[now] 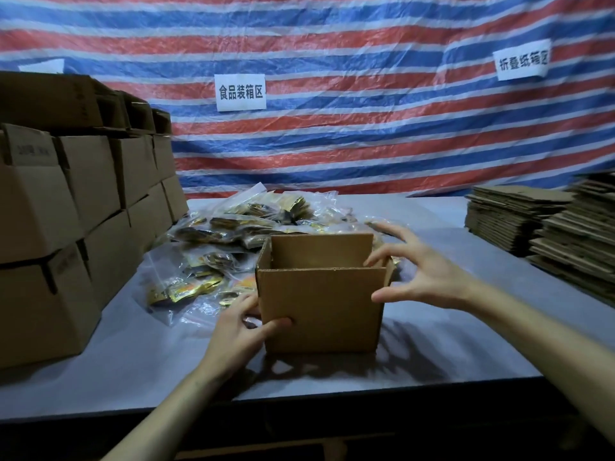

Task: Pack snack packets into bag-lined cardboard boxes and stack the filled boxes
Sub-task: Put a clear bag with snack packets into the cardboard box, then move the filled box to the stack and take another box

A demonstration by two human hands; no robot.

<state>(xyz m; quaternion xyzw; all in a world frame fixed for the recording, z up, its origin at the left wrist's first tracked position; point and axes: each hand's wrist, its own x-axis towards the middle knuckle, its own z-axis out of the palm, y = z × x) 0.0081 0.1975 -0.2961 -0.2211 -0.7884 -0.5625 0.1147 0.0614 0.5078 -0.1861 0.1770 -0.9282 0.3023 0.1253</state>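
An open brown cardboard box stands upright on the grey table, its flaps raised. My left hand grips its lower left corner, thumb across the front face and fingers round the side. My right hand hovers at the box's upper right corner with fingers spread; the fingertips are near the right flap, and contact is unclear. Behind and left of the box lies a heap of snack packets in clear plastic bags. The inside of the box is hidden from view.
Closed cardboard boxes are stacked in rows along the left side of the table. Piles of flattened cardboard sit at the right. A striped tarpaulin with paper signs hangs behind. The table's front edge runs just below my wrists.
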